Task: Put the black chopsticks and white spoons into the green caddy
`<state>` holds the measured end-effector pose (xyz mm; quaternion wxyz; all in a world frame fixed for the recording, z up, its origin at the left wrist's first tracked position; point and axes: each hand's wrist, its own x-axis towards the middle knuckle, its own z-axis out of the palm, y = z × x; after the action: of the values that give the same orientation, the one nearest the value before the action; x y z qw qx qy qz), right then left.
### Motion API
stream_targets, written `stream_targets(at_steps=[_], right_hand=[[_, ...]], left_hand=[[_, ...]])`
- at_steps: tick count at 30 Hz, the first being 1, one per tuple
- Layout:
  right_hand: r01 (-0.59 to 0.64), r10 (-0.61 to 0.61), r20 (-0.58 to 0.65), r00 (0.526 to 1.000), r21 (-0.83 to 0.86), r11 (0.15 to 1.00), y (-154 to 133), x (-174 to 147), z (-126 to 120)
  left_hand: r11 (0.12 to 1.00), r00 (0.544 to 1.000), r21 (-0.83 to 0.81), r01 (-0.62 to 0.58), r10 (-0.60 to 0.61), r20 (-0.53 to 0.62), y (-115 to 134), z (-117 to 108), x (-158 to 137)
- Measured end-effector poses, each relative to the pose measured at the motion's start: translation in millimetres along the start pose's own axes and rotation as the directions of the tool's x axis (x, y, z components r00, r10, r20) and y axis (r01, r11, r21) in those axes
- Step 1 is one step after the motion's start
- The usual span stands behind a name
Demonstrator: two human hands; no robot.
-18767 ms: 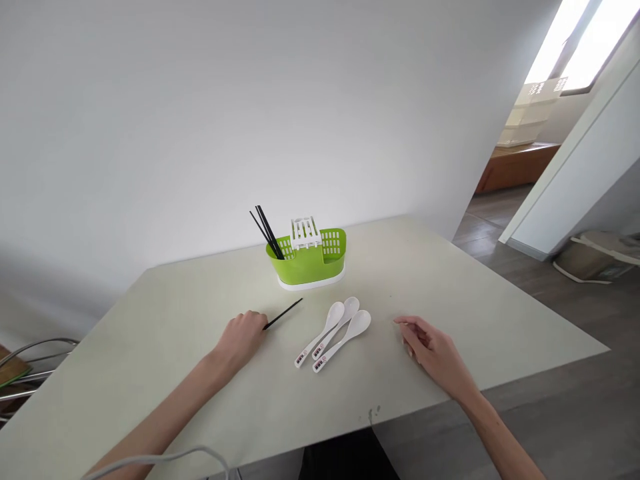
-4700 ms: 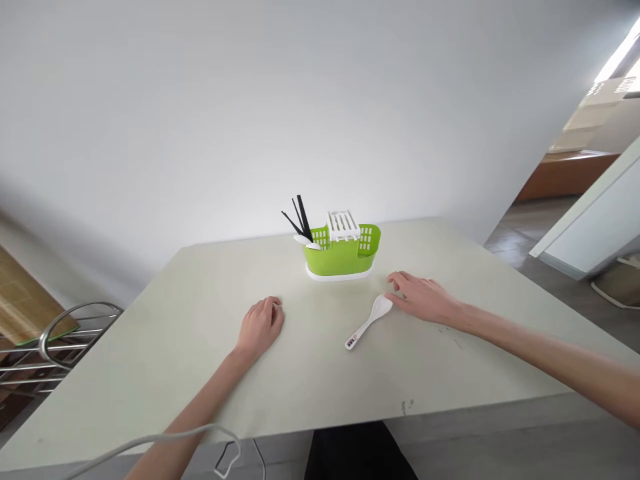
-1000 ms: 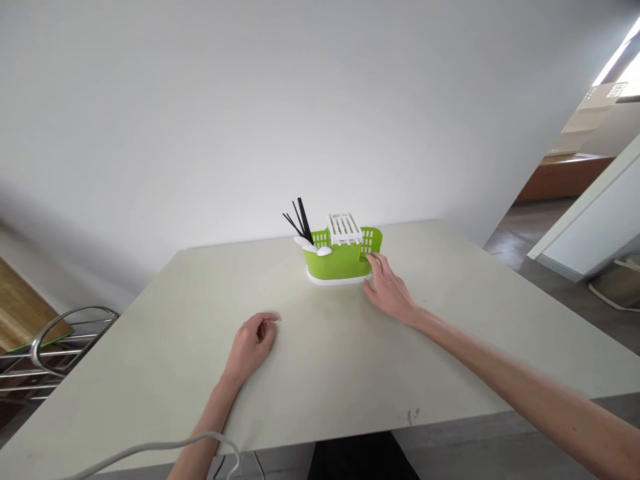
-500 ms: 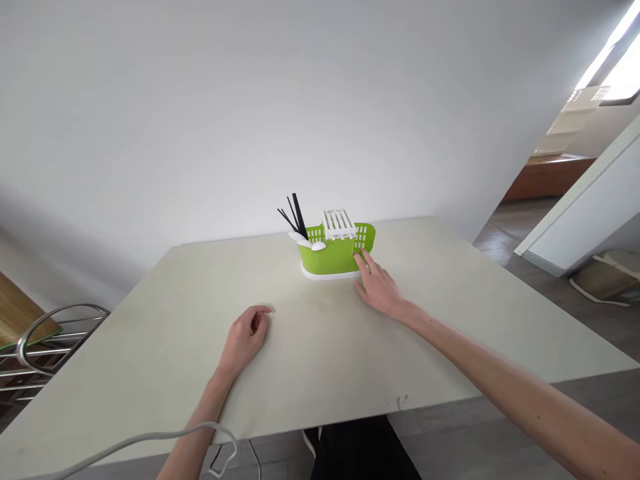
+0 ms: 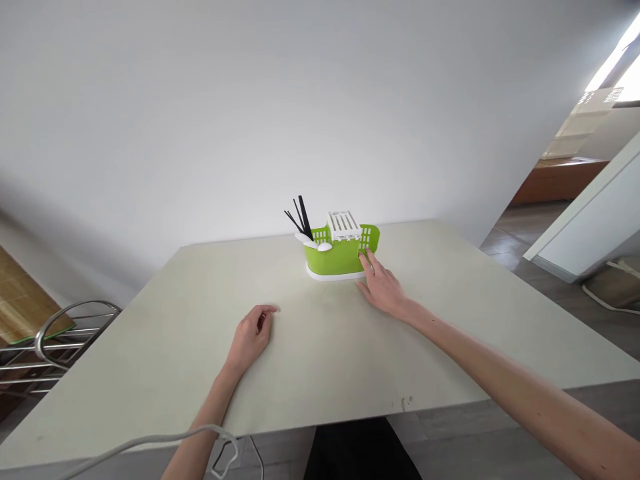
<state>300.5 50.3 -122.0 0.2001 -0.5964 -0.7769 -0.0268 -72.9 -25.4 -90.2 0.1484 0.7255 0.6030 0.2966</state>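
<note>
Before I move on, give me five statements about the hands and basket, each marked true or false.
1. The right hand is at the green basket. True.
2. Black chopsticks lean out of the green basket. True.
3. The left hand grips the green basket. False: it rests on the table; nothing shows in it.
4. The white spoons lie on the table. False: their bowls show at the green basket's left rim in the picture.
5. A white slatted rack tops the green basket's middle. True.

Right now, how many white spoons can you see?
3. All poke out of the left end of the green basket: the first spoon is leftmost, the second spoon is in the middle, the third spoon is rightmost. More could be hidden inside.
</note>
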Motion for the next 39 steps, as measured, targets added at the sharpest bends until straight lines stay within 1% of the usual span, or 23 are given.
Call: stream_targets(at_steps=[4,8,19,27,31,39], right_hand=[[-0.015,0.015,0.022,1.000,-0.011,1.000,0.0,0.6,-0.9],[-0.020,0.021,0.022,1.000,-0.022,1.000,0.4,0.7,0.3],[0.008,-0.012,-0.056,0.998,-0.061,0.998,3.4,-0.9,5.6],[0.010,-0.017,-0.077,0.997,-0.081,0.997,5.4,-0.3,8.9],[0.015,-0.020,-0.097,0.995,-0.050,0.999,7.3,-1.2,12.6],[0.022,-0.010,-0.198,0.980,0.060,0.998,6.1,-3.8,27.6]], left_hand=[[1.000,1.000,0.001,0.023,-0.023,-0.005,1.4,-0.4,0.9],[1.000,1.000,0.004,0.019,-0.019,-0.003,0.3,0.3,1.8],[0.999,0.999,-0.001,0.045,-0.045,0.002,-1.0,1.9,2.6],[0.999,0.999,0.009,0.040,-0.040,-0.011,0.5,1.9,1.2],[0.999,0.999,0.021,0.044,-0.044,-0.007,1.9,1.3,1.7],[0.998,0.999,0.034,0.053,-0.053,-0.001,2.3,1.5,4.0]])
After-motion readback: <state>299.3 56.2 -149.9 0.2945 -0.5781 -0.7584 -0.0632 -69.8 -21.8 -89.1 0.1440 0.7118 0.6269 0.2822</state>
